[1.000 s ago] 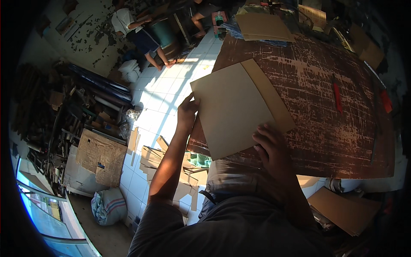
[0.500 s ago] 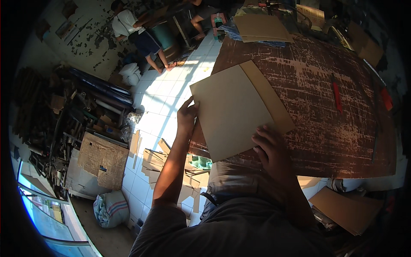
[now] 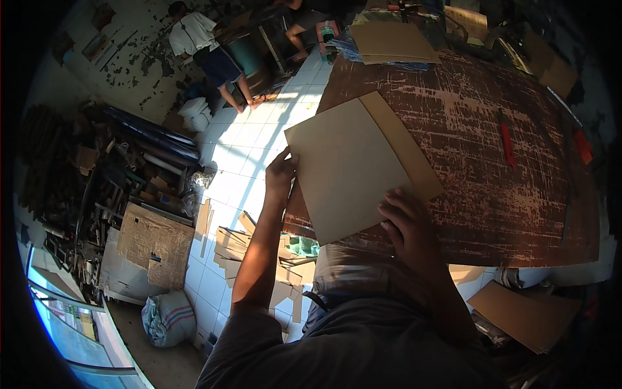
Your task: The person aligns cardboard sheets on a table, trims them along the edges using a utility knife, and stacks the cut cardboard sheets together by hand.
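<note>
A greyish-brown cardboard sheet point(image 3: 346, 168) lies at a slant over the near left edge of the worktable. Beneath it, a second, browner cardboard sheet point(image 3: 409, 152) sticks out along its right side. My left hand point(image 3: 280, 174) pinches the upper sheet's left edge, thumb on the top face. At the near right corner my right hand point(image 3: 408, 217) has its fingers bent over the sheet; the underside of that grip is hidden. A red-handled tool point(image 3: 506, 144), perhaps a cutter, rests on the table to the right.
The scratched brown worktable point(image 3: 492, 214) fills the right. More cardboard sheets point(image 3: 394, 43) are stacked at its far end. Cardboard offcuts point(image 3: 233, 249) litter the tiled floor at left, near a stuffed sack point(image 3: 168, 318). Another person point(image 3: 207, 48) stands at the far left.
The view shifts very slightly. Both hands keep their places on the cardboard sheet, and the sheets stay put.
</note>
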### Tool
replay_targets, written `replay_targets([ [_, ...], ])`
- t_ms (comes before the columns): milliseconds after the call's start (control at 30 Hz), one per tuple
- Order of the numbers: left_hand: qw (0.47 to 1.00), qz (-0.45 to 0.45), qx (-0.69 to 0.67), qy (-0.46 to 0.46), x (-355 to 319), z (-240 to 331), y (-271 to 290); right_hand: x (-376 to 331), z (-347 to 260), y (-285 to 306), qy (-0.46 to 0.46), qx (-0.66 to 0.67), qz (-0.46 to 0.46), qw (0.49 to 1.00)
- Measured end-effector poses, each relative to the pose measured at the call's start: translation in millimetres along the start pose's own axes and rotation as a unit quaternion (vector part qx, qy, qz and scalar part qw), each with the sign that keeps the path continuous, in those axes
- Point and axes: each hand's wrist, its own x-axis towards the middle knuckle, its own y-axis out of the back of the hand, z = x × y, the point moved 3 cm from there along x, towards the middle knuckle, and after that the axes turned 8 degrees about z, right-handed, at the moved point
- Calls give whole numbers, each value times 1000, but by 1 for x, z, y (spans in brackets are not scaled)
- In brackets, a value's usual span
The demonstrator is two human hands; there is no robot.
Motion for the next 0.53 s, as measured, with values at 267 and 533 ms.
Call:
replay_targets([
  [267, 999, -2, 51, 0, -4, 10, -4, -1, 1, 0, -3, 3, 5, 1000],
  [533, 865, 13, 393, -312, 1, 43, -32, -1, 3, 1, -3, 6, 9, 1000],
])
